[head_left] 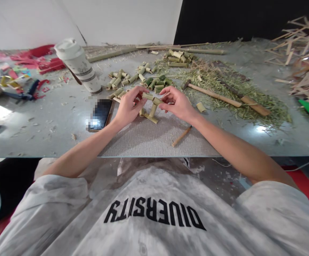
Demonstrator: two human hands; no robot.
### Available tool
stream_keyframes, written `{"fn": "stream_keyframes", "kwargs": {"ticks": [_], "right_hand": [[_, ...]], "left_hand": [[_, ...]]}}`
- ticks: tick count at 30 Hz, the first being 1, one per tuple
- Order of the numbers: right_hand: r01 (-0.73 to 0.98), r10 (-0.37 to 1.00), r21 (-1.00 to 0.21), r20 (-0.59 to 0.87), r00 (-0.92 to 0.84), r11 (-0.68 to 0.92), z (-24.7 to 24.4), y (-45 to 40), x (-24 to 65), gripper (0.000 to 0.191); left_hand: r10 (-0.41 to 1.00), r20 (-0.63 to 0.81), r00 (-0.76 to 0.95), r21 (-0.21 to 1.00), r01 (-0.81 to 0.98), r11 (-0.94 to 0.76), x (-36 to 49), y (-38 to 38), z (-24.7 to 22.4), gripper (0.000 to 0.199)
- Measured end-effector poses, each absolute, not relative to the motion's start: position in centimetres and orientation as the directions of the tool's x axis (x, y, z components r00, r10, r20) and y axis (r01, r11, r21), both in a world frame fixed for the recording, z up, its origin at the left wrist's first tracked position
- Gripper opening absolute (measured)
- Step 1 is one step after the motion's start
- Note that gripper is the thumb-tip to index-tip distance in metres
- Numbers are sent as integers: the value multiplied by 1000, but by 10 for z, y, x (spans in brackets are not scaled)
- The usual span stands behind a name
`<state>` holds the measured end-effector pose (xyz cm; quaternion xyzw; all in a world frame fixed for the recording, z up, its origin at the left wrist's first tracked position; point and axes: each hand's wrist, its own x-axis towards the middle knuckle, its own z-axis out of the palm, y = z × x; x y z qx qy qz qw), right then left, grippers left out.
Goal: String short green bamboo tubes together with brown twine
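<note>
Over the textured mat (133,142), my left hand (131,104) is closed on a short bamboo tube (148,96). My right hand (177,103) pinches another bamboo piece (157,101), whose end meets the first. Below them an upright bamboo tube (153,111) stands close under the pinched piece; whether they are joined I cannot tell. A split bamboo strip (151,118) lies at its foot. Cut bamboo tubes (117,80) are heaped just beyond my hands, some darker green (158,83). A thin wooden-handled tool (181,136) lies below my right wrist, its far end hidden.
Left are a phone (100,113), a lidded paper cup (78,65) and blue pliers (26,93). A hammer (214,93) and a wooden-handled blade (254,105) rest on green shavings (266,119) at right. Wooden sticks (306,46) pile up far right; bamboo poles (117,53) lie behind.
</note>
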<state>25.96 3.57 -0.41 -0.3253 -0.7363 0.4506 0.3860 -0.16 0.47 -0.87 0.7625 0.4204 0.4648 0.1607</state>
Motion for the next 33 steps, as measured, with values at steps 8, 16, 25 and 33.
{"fn": "stream_keyframes", "kwargs": {"ticks": [8, 16, 25, 33], "right_hand": [[139, 827, -902, 302, -475, 409, -2, 34, 258, 55], [162, 845, -891, 324, -425, 424, -3, 36, 260, 60], [153, 860, -904, 313, -403, 400, -3, 35, 258, 58], [168, 850, -888, 332, -410, 428, -4, 35, 259, 51]], "left_hand": [[814, 552, 183, 666, 491, -562, -1, 6, -8, 25], [829, 537, 153, 691, 485, -537, 0, 3, -3, 29], [847, 513, 139, 718, 470, -513, -2, 10, -11, 45], [858, 489, 153, 743, 443, -502, -2, 9, -10, 42]]}}
